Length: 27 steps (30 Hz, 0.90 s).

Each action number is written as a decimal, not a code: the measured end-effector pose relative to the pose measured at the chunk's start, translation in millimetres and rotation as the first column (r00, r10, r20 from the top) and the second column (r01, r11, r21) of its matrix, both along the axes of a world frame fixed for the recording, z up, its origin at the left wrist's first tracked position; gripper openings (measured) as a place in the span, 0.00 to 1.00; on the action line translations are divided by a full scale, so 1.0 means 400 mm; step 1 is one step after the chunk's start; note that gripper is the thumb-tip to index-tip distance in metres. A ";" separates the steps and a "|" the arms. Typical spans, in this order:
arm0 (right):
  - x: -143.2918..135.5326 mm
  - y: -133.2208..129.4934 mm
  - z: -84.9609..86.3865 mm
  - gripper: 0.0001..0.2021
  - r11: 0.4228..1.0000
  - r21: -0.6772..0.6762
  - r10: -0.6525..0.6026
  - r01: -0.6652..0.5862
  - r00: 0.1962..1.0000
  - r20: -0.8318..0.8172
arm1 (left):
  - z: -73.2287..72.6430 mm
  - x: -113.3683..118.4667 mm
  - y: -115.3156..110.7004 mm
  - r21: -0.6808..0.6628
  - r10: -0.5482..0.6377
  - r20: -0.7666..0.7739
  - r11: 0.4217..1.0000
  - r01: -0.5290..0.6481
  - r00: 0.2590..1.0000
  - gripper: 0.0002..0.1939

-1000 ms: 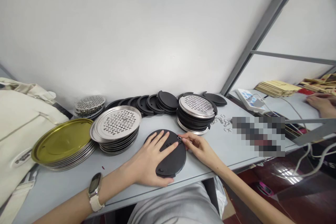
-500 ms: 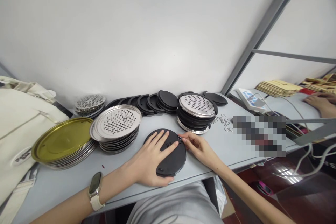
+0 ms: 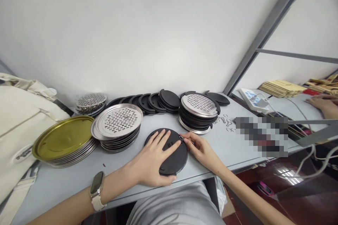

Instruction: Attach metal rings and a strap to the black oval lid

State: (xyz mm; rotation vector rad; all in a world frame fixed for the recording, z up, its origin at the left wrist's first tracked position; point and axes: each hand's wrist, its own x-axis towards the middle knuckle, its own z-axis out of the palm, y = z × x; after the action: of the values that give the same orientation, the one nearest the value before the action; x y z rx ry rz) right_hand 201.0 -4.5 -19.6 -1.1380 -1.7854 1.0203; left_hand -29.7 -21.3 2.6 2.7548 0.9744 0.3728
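A round black disc (image 3: 175, 158) lies on the grey table near its front edge. My left hand (image 3: 151, 158) is spread over the disc's left part, fingers apart and pressing on it. At the disc's upper right edge, my right hand (image 3: 199, 149) pinches a small metal ring (image 3: 181, 137). Behind my right hand stands a stack of black discs topped by a perforated silver plate (image 3: 198, 104). Several loose metal rings (image 3: 227, 123) lie to the right of that stack.
Perforated silver plates (image 3: 120, 121) and gold-topped round lids (image 3: 63, 139) are stacked at left, beside a cream bag (image 3: 18, 112). Black discs (image 3: 169, 99) line the wall. Beyond a metal post, another person's hand (image 3: 323, 103) rests near yellow sheets (image 3: 282, 88).
Both hands keep nearly the same places on the disc and ring. My left hand has shifted very slightly over the disc. The camera view has moved a little.
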 end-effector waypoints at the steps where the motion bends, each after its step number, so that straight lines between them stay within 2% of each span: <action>1: -0.002 -0.001 0.002 0.14 1.000 0.001 -0.002 0.002 1.000 -0.005 | -0.001 0.001 -0.001 -0.001 0.003 0.001 1.000 -0.003 1.000 0.50; 9: -0.012 -0.010 0.011 0.14 1.000 0.005 -0.030 0.030 0.999 -0.029 | -0.004 0.006 -0.003 0.014 0.013 0.000 1.000 -0.013 1.000 0.50; 20: -0.013 -0.010 -0.010 0.14 0.997 0.029 -0.075 0.076 0.996 -0.042 | 0.001 0.016 -0.012 0.041 0.048 -0.022 0.998 -0.047 0.999 0.50; 27: -0.009 -0.010 -0.022 0.14 0.995 0.039 -0.089 0.088 0.996 0.012 | 0.003 0.014 -0.011 0.053 0.047 -0.036 0.998 -0.045 0.998 0.50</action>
State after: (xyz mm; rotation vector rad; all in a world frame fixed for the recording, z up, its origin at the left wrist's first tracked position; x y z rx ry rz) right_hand 197.4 -8.5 -28.6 -1.1916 -1.7419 0.9244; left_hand -24.3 -25.5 3.9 2.7988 1.0537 0.3606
